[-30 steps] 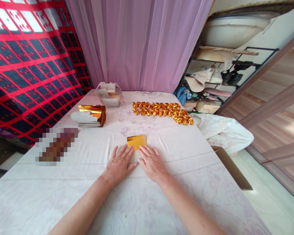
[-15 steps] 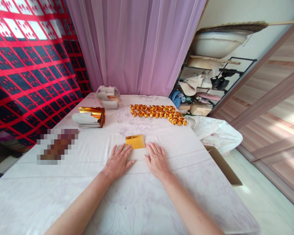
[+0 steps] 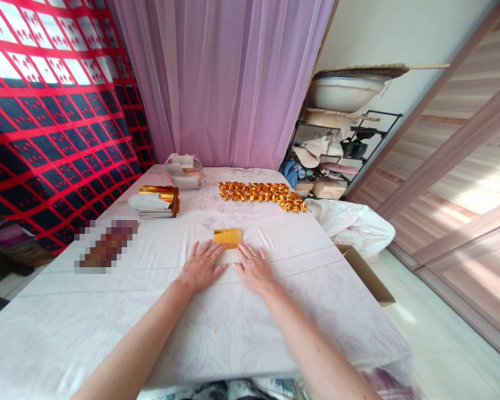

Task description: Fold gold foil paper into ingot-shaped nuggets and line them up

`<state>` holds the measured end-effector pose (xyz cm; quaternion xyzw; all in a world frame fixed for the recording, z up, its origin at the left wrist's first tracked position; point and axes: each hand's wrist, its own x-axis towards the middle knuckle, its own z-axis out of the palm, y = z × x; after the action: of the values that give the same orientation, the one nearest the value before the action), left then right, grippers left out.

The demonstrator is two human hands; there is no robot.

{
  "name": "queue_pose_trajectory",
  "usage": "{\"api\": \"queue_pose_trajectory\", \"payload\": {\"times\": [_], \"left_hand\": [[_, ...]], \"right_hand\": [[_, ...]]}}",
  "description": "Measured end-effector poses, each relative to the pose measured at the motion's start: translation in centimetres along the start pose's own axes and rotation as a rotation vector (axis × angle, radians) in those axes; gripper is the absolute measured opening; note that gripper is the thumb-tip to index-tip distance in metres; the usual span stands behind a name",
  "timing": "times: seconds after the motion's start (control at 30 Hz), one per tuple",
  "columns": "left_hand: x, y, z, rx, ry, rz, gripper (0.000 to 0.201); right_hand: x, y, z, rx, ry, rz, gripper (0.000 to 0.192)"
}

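Where the worktop [image 3: 300, 316] extends left, a stack of gold and white sheets [image 3: 156, 205] lies. The left hand [image 3: 200, 268] rests palm-down—fingers straight, slightly apart—at the near left corner of the gold sheet [image 3: 228, 238], flat at mid-worktop. The right hand [image 3: 254, 269], fingers likewise apart, meets its near right corner. Folded gold pieces [image 3: 263, 193] stand beyond, farther right.

The sheet [image 3: 228, 239] is gold; folded pieces [image 3: 260, 196], orange-gold; curtain [image 3: 225, 83], lilac; tablecloth [image 3: 237, 344], white with purple florals.
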<state>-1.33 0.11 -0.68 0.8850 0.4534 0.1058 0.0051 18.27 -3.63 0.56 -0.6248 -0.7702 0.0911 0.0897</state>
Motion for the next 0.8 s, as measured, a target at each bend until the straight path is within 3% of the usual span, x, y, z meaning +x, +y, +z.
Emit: {"api": "queue_pose_trajectory", "payload": {"times": [0.37,0.8], "left_hand": [[1.8,3.2,-0.2,0.042,0.031,-0.091,0.047],[0.5,2.7,-0.7,0.067,-0.028,-0.135,0.046]], "right_hand": [[-0.5,0.5,0.5,-0.037,0.066,0.015,0.051],[-0.4,0.8,0.8,-0.002,0.099,0.018,0.050]]}}
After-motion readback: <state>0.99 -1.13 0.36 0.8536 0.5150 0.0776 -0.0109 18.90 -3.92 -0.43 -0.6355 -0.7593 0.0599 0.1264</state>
